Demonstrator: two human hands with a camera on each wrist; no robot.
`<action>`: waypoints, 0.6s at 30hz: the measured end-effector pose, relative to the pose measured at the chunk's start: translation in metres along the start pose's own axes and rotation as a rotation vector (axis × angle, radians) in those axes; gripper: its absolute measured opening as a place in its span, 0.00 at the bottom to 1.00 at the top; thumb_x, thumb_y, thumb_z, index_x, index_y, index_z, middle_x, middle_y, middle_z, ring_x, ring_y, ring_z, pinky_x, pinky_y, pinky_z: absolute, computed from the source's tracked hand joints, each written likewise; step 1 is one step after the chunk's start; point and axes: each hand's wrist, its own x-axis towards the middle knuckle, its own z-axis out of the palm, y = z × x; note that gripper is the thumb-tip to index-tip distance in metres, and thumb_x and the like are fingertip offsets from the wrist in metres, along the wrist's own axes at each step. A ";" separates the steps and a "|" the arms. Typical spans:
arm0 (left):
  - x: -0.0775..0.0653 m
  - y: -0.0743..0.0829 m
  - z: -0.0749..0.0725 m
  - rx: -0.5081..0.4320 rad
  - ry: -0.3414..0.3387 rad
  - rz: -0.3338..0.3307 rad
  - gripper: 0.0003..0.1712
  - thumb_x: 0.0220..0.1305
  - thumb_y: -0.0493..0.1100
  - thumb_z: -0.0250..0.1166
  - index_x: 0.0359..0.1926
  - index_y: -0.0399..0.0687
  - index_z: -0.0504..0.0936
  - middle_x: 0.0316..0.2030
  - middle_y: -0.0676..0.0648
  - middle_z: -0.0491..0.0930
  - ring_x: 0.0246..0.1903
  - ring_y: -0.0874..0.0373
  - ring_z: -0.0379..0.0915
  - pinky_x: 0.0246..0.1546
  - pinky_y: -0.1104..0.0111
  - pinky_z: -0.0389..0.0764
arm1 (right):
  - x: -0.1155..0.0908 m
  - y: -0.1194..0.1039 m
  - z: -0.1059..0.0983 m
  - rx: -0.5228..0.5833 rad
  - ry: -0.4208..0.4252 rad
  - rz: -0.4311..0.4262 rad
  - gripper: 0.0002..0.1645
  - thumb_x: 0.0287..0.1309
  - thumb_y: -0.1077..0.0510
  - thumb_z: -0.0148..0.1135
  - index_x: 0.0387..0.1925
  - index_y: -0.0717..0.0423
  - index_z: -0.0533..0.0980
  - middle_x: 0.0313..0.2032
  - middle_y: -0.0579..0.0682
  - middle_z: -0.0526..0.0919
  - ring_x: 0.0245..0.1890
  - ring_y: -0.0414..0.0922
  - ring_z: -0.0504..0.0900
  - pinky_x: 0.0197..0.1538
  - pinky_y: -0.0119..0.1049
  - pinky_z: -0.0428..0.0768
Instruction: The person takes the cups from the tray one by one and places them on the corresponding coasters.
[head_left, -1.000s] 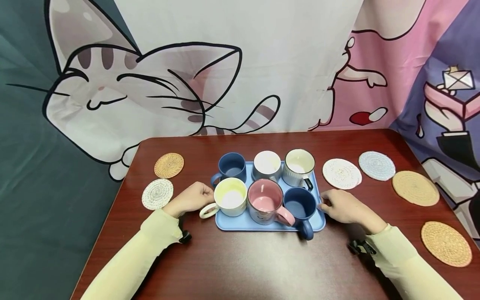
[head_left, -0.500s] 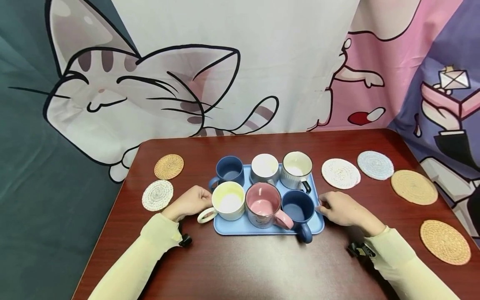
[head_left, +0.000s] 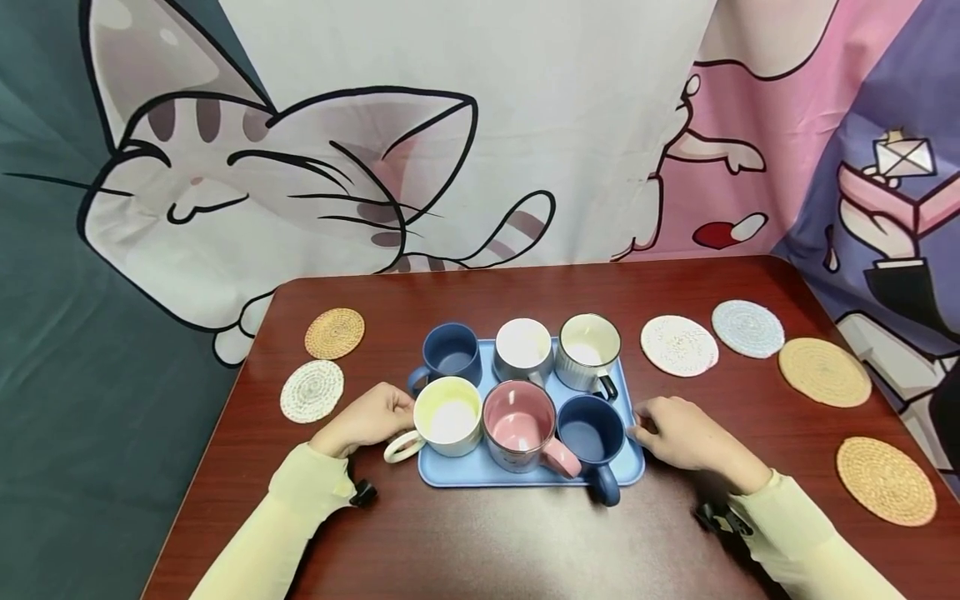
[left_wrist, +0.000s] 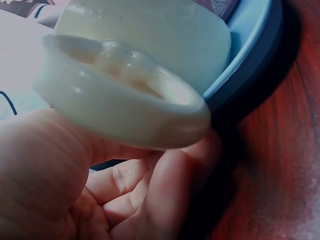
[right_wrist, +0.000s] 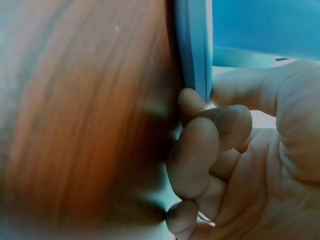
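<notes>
A blue tray [head_left: 487, 475] bears several mugs. In its front row are a cream mug with a yellow inside [head_left: 448, 429], a pink mug [head_left: 517, 450] and a dark blue mug [head_left: 591, 433]. Behind them are another blue mug [head_left: 452, 354], a white mug [head_left: 522, 354] and a ribbed cream mug with a black handle [head_left: 587, 358]. My left hand [head_left: 372, 414] grips the tray's left side; the cream handle [left_wrist: 125, 117] hides its fingertips in the left wrist view. At the right edge, my right hand [head_left: 686, 433] pinches the rim [right_wrist: 195, 50] between thumb and curled fingers.
Two round woven coasters, tan [head_left: 334, 333] and white [head_left: 312, 391], lie at the table's left. On the right are a white coaster [head_left: 678, 345], a pale blue one [head_left: 747, 328] and two tan ones [head_left: 825, 372] [head_left: 887, 481]. A cartoon curtain [head_left: 585, 108] hangs behind the table [head_left: 480, 550].
The tray with its mugs has slid toward me and slightly left, with both hands moving along on its sides. The coasters have stayed in place; the view has shifted a little.
</notes>
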 end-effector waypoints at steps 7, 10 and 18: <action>-0.004 -0.003 0.000 -0.045 -0.039 0.003 0.12 0.66 0.39 0.66 0.27 0.41 0.89 0.14 0.55 0.79 0.16 0.67 0.72 0.20 0.75 0.73 | -0.005 -0.005 -0.001 0.008 -0.003 -0.009 0.25 0.62 0.55 0.70 0.16 0.45 0.65 0.16 0.35 0.59 0.19 0.33 0.60 0.26 0.29 0.59; -0.005 -0.004 0.000 -0.056 -0.047 0.010 0.12 0.67 0.40 0.66 0.28 0.39 0.89 0.16 0.54 0.82 0.18 0.66 0.76 0.22 0.73 0.78 | -0.005 -0.005 -0.001 0.015 0.001 -0.018 0.25 0.61 0.56 0.69 0.16 0.44 0.65 0.16 0.35 0.59 0.19 0.32 0.60 0.26 0.29 0.59; -0.002 -0.008 0.001 -0.055 -0.035 0.001 0.11 0.68 0.41 0.66 0.31 0.42 0.90 0.17 0.53 0.84 0.17 0.67 0.77 0.21 0.75 0.77 | -0.005 -0.001 0.000 0.043 0.020 -0.027 0.24 0.59 0.57 0.69 0.15 0.43 0.65 0.15 0.34 0.58 0.19 0.31 0.59 0.26 0.28 0.58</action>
